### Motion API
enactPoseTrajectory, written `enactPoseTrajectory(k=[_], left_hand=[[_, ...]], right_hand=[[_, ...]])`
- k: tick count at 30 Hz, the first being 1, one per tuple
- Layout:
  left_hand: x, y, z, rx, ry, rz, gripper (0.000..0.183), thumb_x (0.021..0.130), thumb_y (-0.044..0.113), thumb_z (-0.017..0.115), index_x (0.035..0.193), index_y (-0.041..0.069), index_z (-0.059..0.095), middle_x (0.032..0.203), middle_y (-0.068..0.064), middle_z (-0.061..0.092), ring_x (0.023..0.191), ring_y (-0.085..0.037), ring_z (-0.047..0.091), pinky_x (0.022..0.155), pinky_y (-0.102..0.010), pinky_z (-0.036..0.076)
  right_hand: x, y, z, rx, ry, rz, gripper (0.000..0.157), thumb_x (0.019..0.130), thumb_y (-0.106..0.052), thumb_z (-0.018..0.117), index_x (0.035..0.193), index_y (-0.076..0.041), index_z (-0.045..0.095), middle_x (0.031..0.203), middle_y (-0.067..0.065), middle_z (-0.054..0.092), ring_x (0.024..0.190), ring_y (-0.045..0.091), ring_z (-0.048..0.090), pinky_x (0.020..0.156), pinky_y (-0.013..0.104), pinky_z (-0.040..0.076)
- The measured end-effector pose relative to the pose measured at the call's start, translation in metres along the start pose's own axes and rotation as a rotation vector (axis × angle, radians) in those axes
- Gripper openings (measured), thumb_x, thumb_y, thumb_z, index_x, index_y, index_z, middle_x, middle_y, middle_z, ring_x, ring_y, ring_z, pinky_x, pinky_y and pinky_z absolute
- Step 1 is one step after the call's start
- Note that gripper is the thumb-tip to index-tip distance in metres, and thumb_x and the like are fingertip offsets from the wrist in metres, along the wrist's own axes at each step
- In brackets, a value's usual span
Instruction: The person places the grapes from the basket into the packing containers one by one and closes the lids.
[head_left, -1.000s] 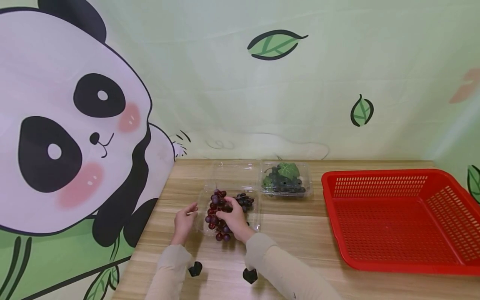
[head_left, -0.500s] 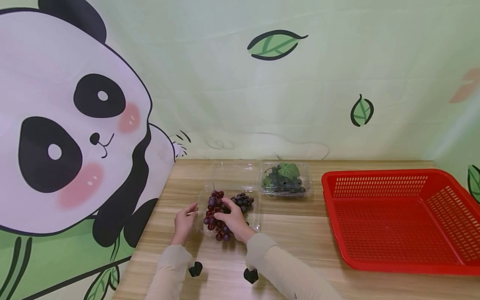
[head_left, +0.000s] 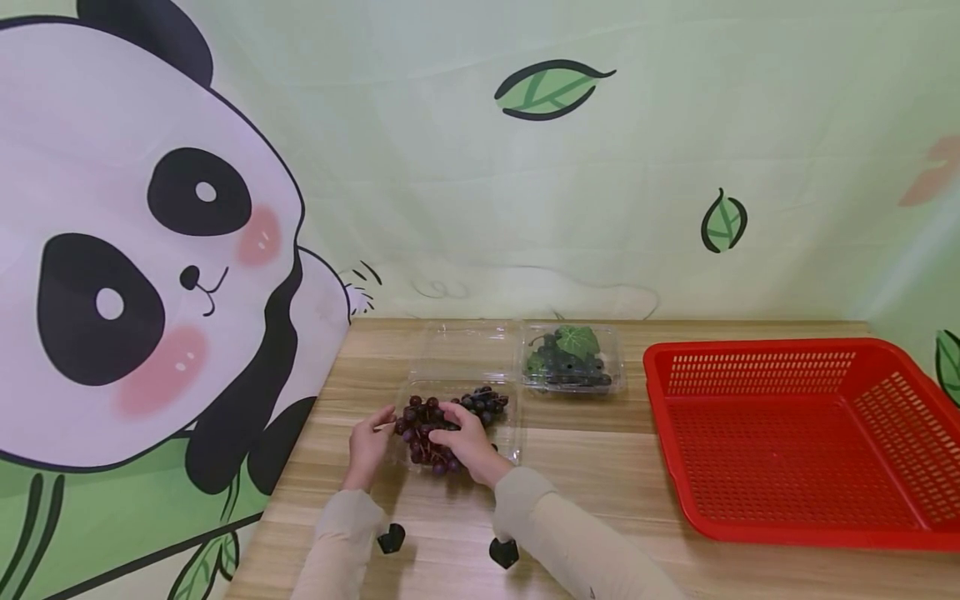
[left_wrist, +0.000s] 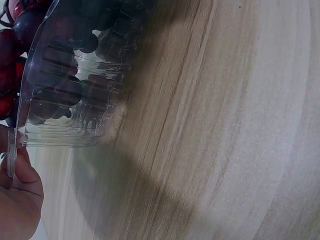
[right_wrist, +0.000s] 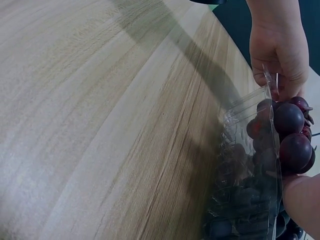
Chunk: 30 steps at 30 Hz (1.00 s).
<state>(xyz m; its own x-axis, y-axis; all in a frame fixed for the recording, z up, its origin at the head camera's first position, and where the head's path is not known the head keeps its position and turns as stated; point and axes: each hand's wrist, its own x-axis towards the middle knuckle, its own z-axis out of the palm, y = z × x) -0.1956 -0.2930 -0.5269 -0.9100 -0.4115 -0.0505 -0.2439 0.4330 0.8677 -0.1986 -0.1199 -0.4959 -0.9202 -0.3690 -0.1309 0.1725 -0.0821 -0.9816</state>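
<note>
A bunch of dark red grapes (head_left: 423,433) lies in the near half of a clear plastic clamshell box (head_left: 512,429). My right hand (head_left: 470,442) holds this bunch from the right, thumb and forefinger spread over the grapes; its other fingertips are hidden. My left hand (head_left: 366,450) is at the box's left side. The left wrist view shows its fingers (left_wrist: 29,177) pinching the clear rim (left_wrist: 12,155). A smaller dark bunch (head_left: 483,403) sits behind the right hand inside the box. Behind it the lid (head_left: 468,346) lies folded back.
A closed clear box of dark grapes with green leaves (head_left: 573,360) stands beside the raised lid. To the right is a large red perforated plastic basket (head_left: 663,433). All stand on a wooden table (head_left: 585,467), with a panda-printed cloth (head_left: 420,167) behind.
The red bunch has sunk lower and shifted left inside the box, its upper end tipping down. My right hand has moved very slightly left; the left hand stays at the rim.
</note>
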Motion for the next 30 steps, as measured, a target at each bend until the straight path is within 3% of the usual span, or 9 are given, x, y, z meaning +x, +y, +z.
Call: enactPoseTrajectory(k=[8,19,30], left_hand=[[0.0,0.0,0.001,-0.01,0.008,-0.016,0.033,0.082,-0.002,0.052,0.114,-0.002,0.056,0.108,-0.024,0.059,0.085,-0.027,0.057,0.063,-0.018,0.042],[-0.001,0.002,0.0,-0.037,0.004,-0.034,0.034,0.082,-0.002,0.051,0.116,-0.002,0.055,0.109,-0.024,0.058,0.084,-0.024,0.055,0.063,-0.017,0.041],[0.001,0.0,0.001,-0.033,0.009,-0.043,0.035,0.082,-0.002,0.051,0.116,-0.001,0.055,0.109,-0.022,0.059,0.084,-0.023,0.054,0.062,-0.017,0.041]], right_hand=[[-0.015,-0.021,0.0,-0.018,-0.018,0.013,0.048,0.081,0.002,0.054,0.126,0.009,0.039,0.129,0.031,0.038,0.121,0.041,0.033,0.094,0.043,0.038],[0.004,0.008,-0.004,-0.023,-0.036,0.025,0.05,0.079,-0.001,0.058,0.126,0.004,0.042,0.127,0.024,0.043,0.119,0.036,0.037,0.089,0.039,0.042],[0.004,0.007,-0.007,-0.133,-0.16,0.007,0.049,0.079,-0.001,0.058,0.125,0.002,0.042,0.118,0.023,0.049,0.107,0.034,0.05,0.085,0.036,0.046]])
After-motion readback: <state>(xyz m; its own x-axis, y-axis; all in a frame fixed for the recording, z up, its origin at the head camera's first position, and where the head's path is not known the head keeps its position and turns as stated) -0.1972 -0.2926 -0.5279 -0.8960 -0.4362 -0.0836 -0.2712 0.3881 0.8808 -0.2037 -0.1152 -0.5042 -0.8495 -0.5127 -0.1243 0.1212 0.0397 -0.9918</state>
